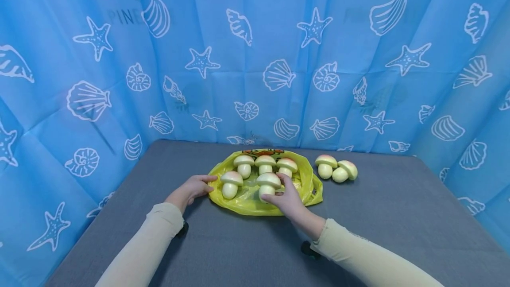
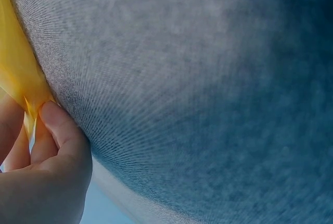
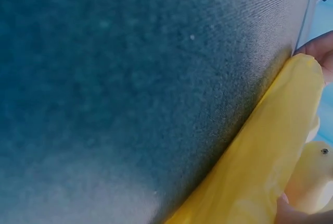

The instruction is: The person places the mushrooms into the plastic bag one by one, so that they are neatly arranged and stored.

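Observation:
A yellow plastic bag [image 1: 255,206] lies spread on the table with several pale toy mushrooms on it, among them one at the left [image 1: 231,184]. My left hand [image 1: 195,188] pinches the bag's left edge; the left wrist view shows thumb and fingers closed on the gathered plastic [image 2: 26,83]. With my right hand [image 1: 287,197] I grip a mushroom [image 1: 268,184] at the front of the bag, fingers at its right side and thumb by the stem. In the right wrist view the bag's near wall [image 3: 260,166] hides most of that hand, and a mushroom [image 3: 312,174] shows behind it.
Two more mushrooms, one upright [image 1: 326,166] and one tipped over [image 1: 345,172], sit on the grey table [image 1: 382,216] right of the bag. A bag handle [image 1: 316,191] sticks out at the right. A blue shell-print curtain [image 1: 255,56] surrounds the table's back and sides.

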Demonstrator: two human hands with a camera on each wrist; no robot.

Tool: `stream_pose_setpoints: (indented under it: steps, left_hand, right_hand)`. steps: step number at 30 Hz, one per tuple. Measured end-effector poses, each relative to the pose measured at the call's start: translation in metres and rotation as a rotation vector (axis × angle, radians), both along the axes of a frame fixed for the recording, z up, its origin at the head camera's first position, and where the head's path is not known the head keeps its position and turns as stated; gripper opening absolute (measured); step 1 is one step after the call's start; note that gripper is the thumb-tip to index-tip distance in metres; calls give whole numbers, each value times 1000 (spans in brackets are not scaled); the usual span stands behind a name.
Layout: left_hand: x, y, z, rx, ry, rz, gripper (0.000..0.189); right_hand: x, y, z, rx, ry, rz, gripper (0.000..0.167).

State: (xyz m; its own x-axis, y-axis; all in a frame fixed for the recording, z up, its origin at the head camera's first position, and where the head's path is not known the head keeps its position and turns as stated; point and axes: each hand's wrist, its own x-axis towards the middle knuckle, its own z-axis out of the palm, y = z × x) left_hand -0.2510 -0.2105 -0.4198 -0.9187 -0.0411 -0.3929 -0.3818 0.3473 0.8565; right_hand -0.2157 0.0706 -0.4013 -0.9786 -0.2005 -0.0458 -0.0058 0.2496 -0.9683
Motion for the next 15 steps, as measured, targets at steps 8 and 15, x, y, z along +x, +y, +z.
stream_pose_setpoints:
  steps: [8,15]
  left_hand:
    - [1,-1,1,7,3,-23,47]
    - [1,-1,3,6,-6,-9,46]
  right_hand:
    - [-6,-9,-4,44,18,10,76]
    - [-10,-19,-7,86,9,18,79]
